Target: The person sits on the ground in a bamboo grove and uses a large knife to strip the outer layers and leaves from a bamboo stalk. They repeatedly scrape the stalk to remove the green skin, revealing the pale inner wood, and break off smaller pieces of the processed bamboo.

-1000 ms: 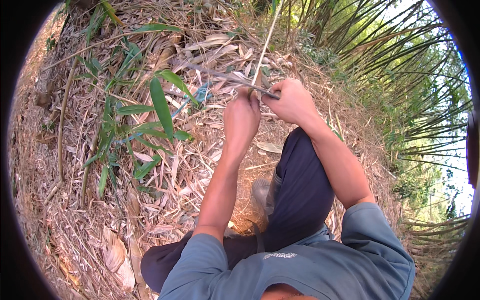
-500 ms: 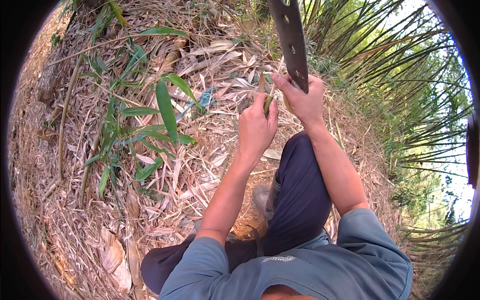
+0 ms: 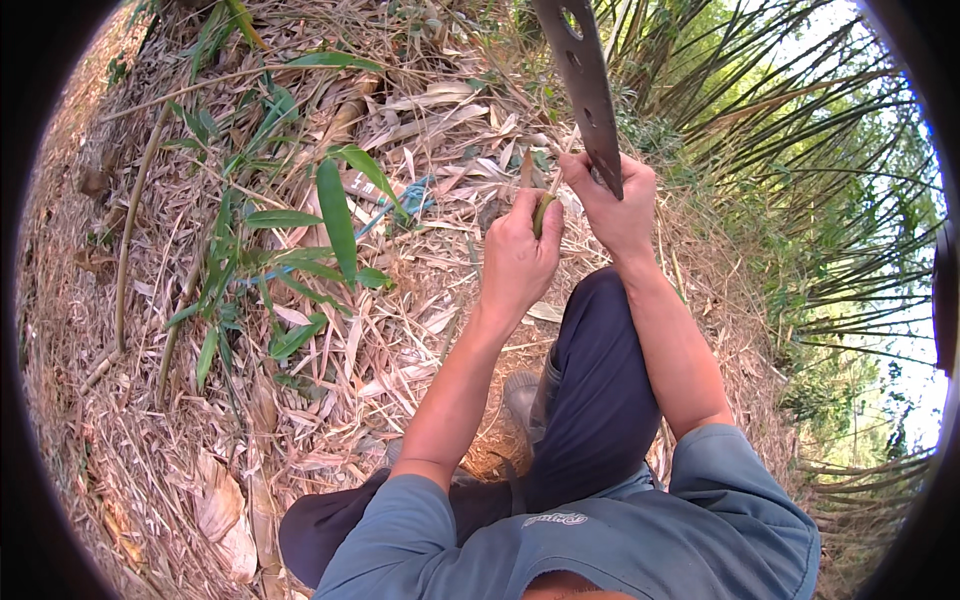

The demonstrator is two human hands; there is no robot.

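My left hand (image 3: 521,258) is closed around a short green piece of bamboo (image 3: 543,213), its cut end showing between thumb and fingers. A little to the right, my right hand (image 3: 622,222) grips a long dark knife blade (image 3: 590,95) with a row of holes, like a machete. The blade rises past the top edge of the picture, and its narrow lower end crosses in front of the fingers. Any handle is hidden. A thin pale strip (image 3: 563,163) shows beside the right thumb; I cannot tell which hand holds it.
Dry bamboo leaves (image 3: 390,330) cover the ground. Leafy green shoots (image 3: 338,215) stand at left, near a blue cord (image 3: 418,194) and a printed packet (image 3: 368,188). Bamboo stems (image 3: 790,120) crowd the right side. My raised knee (image 3: 600,350) sits below my hands.
Both hands have shifted slightly right and down. The blade has turned a little, so its holes look different, and the bamboo's cut end shows more.
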